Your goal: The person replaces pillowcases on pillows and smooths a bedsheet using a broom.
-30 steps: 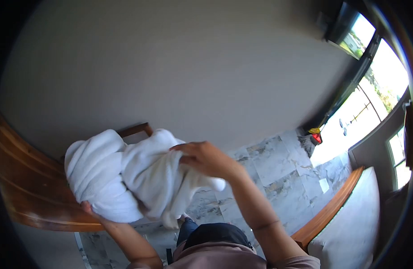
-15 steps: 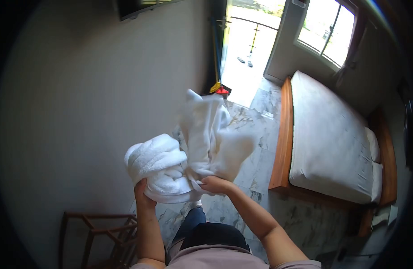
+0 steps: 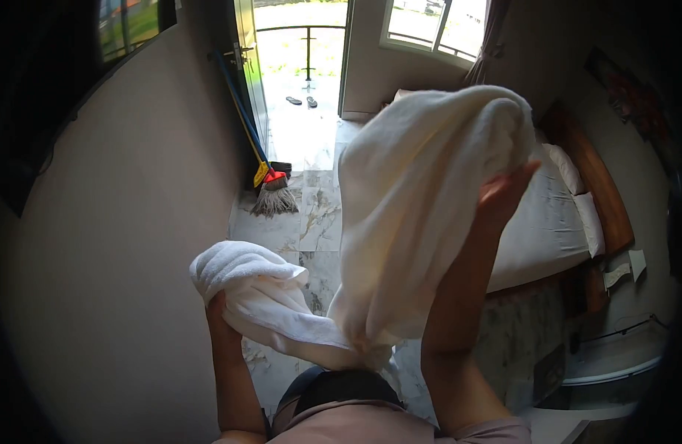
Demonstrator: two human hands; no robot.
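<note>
A white fluffy towel (image 3: 422,192) hangs spread out in the air between my two hands, one end bunched and the rest draped in long folds. The bunched end of the towel is gripped by my left hand (image 3: 216,309), low at left, its fingers mostly behind the cloth. My right hand (image 3: 504,194) is raised high at right against the upper part of the towel, closed on its edge, with several fingers hidden by the folds. A lower stretch of the towel sags near my waist.
Right of the towel is a bed (image 3: 537,229) with a white sheet and wooden frame. A broom (image 3: 274,196) leans by the open door (image 3: 246,66). Sandals (image 3: 302,101) lie outside. A wall (image 3: 134,222) runs along my left, with a screen (image 3: 134,29) above.
My right hand has swung up and to the right, opening out the towel. The bundle in my left hand has loosened and shrunk. The view has turned toward the right.
</note>
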